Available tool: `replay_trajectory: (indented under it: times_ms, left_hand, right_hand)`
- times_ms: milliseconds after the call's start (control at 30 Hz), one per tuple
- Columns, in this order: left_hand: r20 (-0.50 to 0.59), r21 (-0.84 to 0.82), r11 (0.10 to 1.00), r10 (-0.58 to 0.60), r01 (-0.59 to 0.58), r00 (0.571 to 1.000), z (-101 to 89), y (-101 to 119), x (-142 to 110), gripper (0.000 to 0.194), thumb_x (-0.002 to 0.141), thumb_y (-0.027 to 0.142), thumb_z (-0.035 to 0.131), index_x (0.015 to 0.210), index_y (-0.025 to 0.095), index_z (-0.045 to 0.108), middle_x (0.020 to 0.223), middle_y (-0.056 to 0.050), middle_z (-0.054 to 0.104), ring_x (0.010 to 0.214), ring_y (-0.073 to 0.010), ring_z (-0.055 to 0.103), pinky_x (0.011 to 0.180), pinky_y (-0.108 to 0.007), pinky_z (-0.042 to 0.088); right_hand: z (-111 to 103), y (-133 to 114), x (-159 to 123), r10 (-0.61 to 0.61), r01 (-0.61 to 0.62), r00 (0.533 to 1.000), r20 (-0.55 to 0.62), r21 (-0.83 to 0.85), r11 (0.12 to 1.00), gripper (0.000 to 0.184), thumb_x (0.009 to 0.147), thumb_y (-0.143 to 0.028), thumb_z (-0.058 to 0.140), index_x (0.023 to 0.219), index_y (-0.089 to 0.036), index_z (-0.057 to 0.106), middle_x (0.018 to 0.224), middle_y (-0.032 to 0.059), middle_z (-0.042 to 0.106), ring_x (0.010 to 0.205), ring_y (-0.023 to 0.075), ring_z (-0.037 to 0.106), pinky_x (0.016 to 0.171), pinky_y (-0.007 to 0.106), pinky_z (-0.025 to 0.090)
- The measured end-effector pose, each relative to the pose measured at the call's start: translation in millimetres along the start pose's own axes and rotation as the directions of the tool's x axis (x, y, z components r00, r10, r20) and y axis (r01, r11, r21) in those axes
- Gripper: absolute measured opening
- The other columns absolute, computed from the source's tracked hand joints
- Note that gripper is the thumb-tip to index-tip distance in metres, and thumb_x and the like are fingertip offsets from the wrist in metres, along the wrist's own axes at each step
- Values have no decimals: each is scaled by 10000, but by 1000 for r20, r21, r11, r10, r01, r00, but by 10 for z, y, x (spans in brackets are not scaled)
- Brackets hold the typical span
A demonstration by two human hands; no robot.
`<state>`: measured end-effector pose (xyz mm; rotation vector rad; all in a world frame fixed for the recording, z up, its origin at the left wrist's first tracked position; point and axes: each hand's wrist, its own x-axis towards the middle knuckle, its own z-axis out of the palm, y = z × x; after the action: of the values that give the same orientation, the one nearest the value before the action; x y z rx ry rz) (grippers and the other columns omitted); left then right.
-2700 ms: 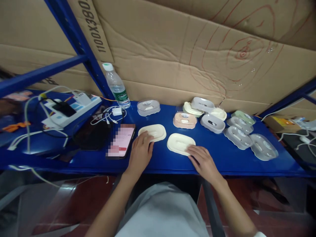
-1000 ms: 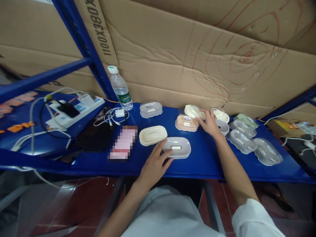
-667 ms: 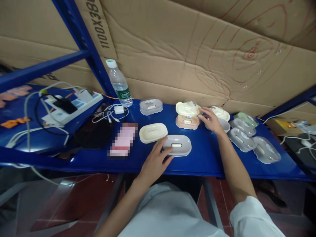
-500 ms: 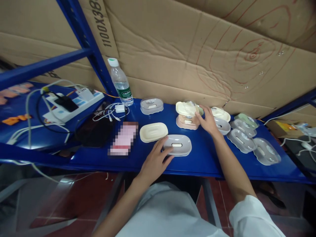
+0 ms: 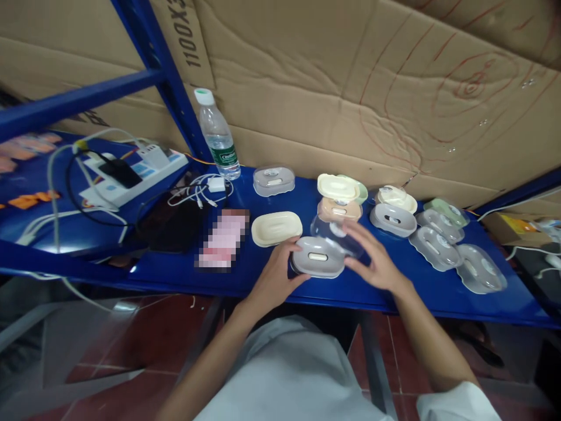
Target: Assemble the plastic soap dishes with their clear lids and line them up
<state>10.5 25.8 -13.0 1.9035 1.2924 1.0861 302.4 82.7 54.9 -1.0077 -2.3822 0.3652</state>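
Note:
A grey soap dish [image 5: 318,262] lies near the front edge of the blue shelf [image 5: 245,275]. My left hand [image 5: 275,276] grips its left end, thumb below and fingers above. My right hand [image 5: 371,257] holds a clear plastic lid [image 5: 332,231] tilted just above the dish's far right side, fingers curled round its edge. A cream tray [image 5: 277,227] lies just to the left. Behind the dish is a pink soap box [image 5: 338,209] with a cream tray [image 5: 337,186] stacked on top.
Several grey and clear soap boxes [image 5: 433,245] are spread to the right. A clear-lidded box [image 5: 274,179], a water bottle [image 5: 218,138], a phone [image 5: 221,238], cables and a power strip [image 5: 131,172] are on the left. Cardboard [image 5: 350,88] backs the shelf.
My right hand came back from the far stack toward me, now with a clear lid, to the grey dish. A cream tray now sits on the pink box. My left hand stayed on the grey dish.

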Motion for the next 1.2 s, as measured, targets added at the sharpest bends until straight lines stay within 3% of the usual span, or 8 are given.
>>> replay_trajectory:
  times_ms: [133,467,600,733,900,1067,1133,1200]
  left_hand:
    - [15,-94,995,-17,19,1000,15,-58,24,856,844,254,880,1552,298,401,1587,-123,536,1444,-316,567,1199,-524,500]
    - [61,14,998,56,-57,997,-67,40,-23,857,932,290,798,1650,319,331,1673,-123,475,1534,-308,487,1253,-513,444]
    - [49,151,980,127,-133,991,-190,47,37,658,1049,319,623,1648,309,352,1665,-122,487,1552,-286,465,1271,-501,423]
    - [-31,480,870,140,-108,990,-276,31,-4,391,1043,206,566,1431,227,611,1436,-146,676,1382,-341,611,1207,-602,455]
    - [171,457,839,243,-295,955,-166,211,-354,341,1017,68,511,1247,239,695,1155,-85,763,1097,-264,714,991,-454,594]
    - [219,331,870,307,-366,926,-82,259,-430,420,1025,43,491,1353,246,656,1262,-80,737,1226,-233,685,1209,-546,470]
    - [229,299,885,296,-357,927,-98,192,-353,413,1039,66,496,1363,264,656,1281,-65,734,1257,-210,680,1286,-579,376]
    - [220,263,902,290,-343,931,-128,108,-267,396,1041,96,523,1364,277,662,1287,-54,741,1253,-196,689,1296,-567,373]
  right_hand:
    - [230,-210,-268,-77,69,982,171,53,996,650,1041,-377,634,1654,-367,419,1763,57,319,1654,353,237,1294,642,358]
    - [330,-192,-221,-194,217,959,206,-100,971,703,1047,-360,625,1694,-349,350,1780,63,277,1658,373,210,1287,659,367]
    - [313,-157,-383,-117,147,982,149,-208,967,753,1036,-400,638,1704,-416,293,1769,45,306,1624,380,309,1246,648,436]
    - [325,-69,-385,13,-15,1000,-9,-366,930,749,1039,-436,625,1705,-425,283,1719,89,404,1565,433,398,1194,722,421]
    - [475,-49,25,4,-15,1000,-28,-411,912,660,1058,-457,589,1676,-392,368,1706,112,426,1539,406,429,1230,693,349]
    - [498,145,693,-131,153,987,94,-299,942,667,1083,-534,505,1688,-293,359,1764,117,312,1604,329,349,1276,570,335]
    - [384,341,906,-86,89,996,24,-302,949,646,1098,-535,451,1674,-250,390,1761,129,316,1617,319,329,1291,572,300]
    - [227,562,1037,37,-64,996,-85,-333,941,568,1106,-501,422,1597,-230,517,1666,152,483,1554,341,433,1262,615,308]
